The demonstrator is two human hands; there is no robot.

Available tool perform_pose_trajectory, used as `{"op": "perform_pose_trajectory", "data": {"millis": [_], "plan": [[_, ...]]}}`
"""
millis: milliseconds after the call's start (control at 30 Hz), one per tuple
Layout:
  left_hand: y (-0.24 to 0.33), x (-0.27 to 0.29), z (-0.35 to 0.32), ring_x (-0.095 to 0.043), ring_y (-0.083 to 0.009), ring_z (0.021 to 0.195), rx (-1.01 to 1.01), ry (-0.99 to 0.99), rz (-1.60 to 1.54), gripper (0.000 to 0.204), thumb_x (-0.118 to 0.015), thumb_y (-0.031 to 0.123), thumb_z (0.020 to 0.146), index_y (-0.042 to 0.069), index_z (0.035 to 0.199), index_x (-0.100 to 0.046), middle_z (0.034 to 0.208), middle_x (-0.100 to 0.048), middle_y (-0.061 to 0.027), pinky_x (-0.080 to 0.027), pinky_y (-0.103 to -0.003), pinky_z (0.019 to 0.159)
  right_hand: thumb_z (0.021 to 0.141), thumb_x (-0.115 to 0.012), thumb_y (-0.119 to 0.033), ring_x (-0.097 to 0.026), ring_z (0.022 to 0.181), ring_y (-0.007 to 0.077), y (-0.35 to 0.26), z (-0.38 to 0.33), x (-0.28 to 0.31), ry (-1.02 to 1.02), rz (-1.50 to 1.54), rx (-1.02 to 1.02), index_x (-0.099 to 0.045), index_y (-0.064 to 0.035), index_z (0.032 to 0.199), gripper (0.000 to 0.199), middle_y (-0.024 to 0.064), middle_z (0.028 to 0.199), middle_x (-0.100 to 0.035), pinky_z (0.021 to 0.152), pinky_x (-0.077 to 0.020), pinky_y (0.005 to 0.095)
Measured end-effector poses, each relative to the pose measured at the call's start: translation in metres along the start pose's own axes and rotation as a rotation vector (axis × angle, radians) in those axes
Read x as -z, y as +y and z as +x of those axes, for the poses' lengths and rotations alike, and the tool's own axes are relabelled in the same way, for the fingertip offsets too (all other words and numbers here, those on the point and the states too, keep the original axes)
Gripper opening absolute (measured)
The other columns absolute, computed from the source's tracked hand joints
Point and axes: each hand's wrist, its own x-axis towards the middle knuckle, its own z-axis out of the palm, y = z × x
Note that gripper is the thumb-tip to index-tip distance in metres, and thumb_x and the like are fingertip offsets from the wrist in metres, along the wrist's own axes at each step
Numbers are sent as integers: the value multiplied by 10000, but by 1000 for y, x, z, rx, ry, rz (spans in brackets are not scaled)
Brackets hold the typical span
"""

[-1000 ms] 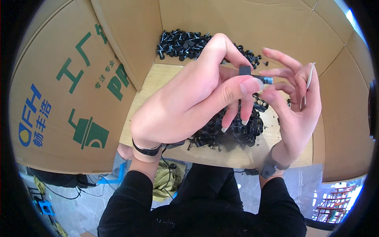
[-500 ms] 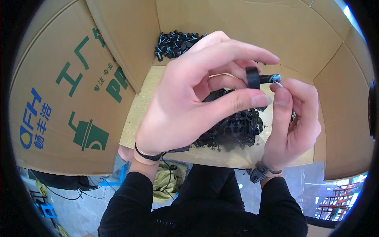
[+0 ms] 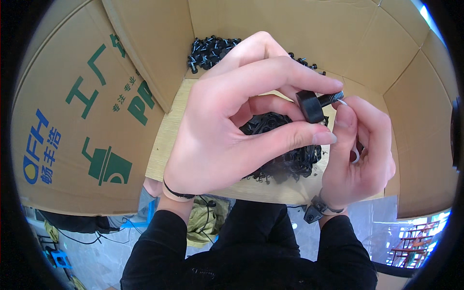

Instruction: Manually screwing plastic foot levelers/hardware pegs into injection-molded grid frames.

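My left hand (image 3: 212, 121) holds a black round-headed screw (image 3: 310, 107) between its thumb and fingers, with the head toward the palm. The threaded metal end points up and to the right, and my left index fingertip lies close to it. A thin white ring-like piece (image 3: 342, 102) is pinched between the thumb and index finger of my right hand (image 3: 360, 150), right beside the threads. Whether it touches them I cannot tell. Another white curved bit (image 3: 356, 155) shows within the curled fingers of that hand.
Below my hands, a heap of black perforated rubbery parts (image 3: 290, 162) lies on the light wooden tabletop (image 3: 166, 130). A pile of similar black-headed screws (image 3: 208, 53) sits at the back left, with more farther right. Cardboard walls (image 3: 309, 24) enclose the table.
The screw has tilted in my left hand, its threaded end now angled upward. My left index finger has come down toward the threads. My right hand has barely moved.
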Motion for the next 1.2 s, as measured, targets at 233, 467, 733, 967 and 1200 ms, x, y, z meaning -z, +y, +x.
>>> {"op": "perform_pose_trajectory", "data": {"millis": [233,467,733,967,1200], "plan": [[3,2,0,-586,-117,794,-56,-15,100,493,-864,22,617,-45,1076,-697,924,-532,-60,-537,-202,659,899,-657,10,-591,644,53,-1,2,-7,98,-23,45,-649,46,967,77,77,723,-690,597,-452,182],[0,0,-1,-610,-141,790,-71,16,45,507,-873,4,588,-58,1058,-693,925,-526,-68,-549,-203,638,880,-674,15,-595,631,59,-2,4,1,6,-98,47,-655,53,955,86,92,725,-697,590,-458,184],[7,5,-4,-581,-119,785,-118,-28,95,523,-877,-11,573,-69,1059,-691,925,-508,-65,-497,-182,624,892,-667,1,-648,681,93,1,-2,2,49,50,112,-651,74,966,105,140,841,-721,599,-467,180],[7,6,-4,-547,-99,772,-113,-50,94,533,-888,21,579,-61,1068,-693,903,-499,-48,-450,-174,608,889,-671,4,-594,634,81,5,-3,0,69,77,157,-655,79,970,112,142,840,-712,565,-451,185],[7,4,-4,-590,-125,781,-116,-43,103,537,-879,18,593,-80,1081,-676,902,-513,-73,-502,-183,613,884,-677,8,-589,634,80,1,-2,0,80,44,140,-664,78,957,102,129,818,-704,548,-440,187]]}}
